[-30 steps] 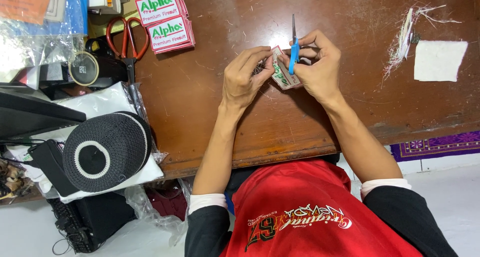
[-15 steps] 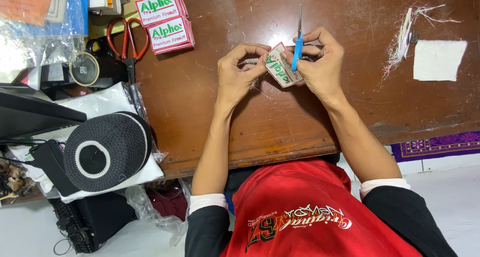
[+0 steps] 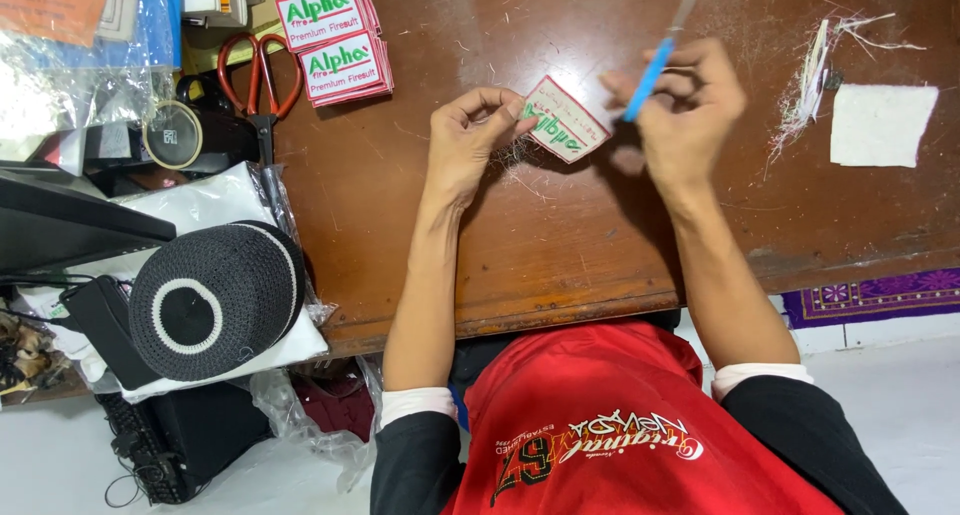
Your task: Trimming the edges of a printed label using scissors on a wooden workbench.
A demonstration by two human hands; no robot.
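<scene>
While pinched: patch (image 3: pixel 563 120), blue tool (image 3: pixel 650 70)

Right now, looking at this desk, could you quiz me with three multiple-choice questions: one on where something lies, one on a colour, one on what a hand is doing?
1. Where do the scissors lie?
A. left of the stacked patches
B. on the white cloth
C. on the knitted cap

2. What colour is the handle of the tool in the right hand?
A. red
B. blue
C. yellow

3. What is the left hand doing?
A. resting flat on the desk
B. gripping the scissors
C. pinching an embroidered patch

Answers: 1 A, they sit beside the stacked patches; 2 B, the handle shows blue; 3 C, fingertips grip the patch's edge.
</scene>
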